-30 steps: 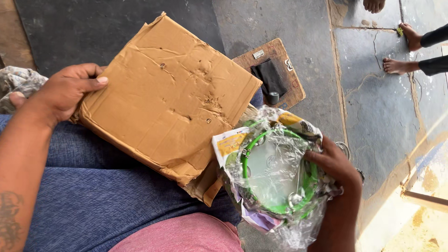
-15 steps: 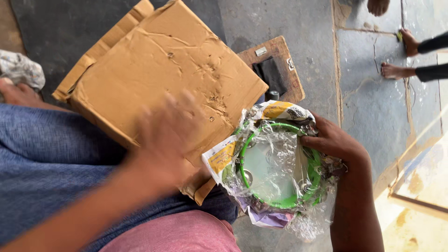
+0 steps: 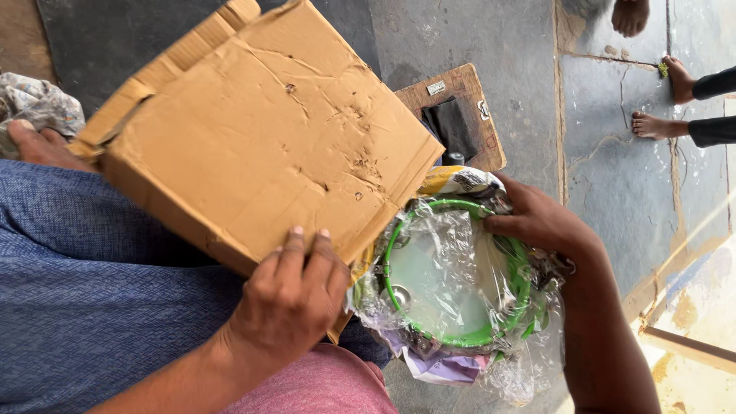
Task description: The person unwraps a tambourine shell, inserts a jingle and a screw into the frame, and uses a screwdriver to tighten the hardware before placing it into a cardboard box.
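Observation:
A crumpled brown cardboard box lies across my lap on blue trousers. My left hand grips its near edge, fingers curled over the cardboard. To the right, my right hand holds a green-rimmed round tambourine-like item wrapped in clear crinkled plastic, with fingers on its far rim. The wrapped item sits beside the box's right corner, over my knee.
A small wooden board with a black patch lies on the grey stone floor beyond the box. A crumpled cloth is at far left. Another person's bare feet stand at upper right. A dark mat covers the far floor.
My left hand left the box's far left edge, swept across it and now grips the near edge. The box has tilted and shifted. My right hand keeps holding the wrapped round item.

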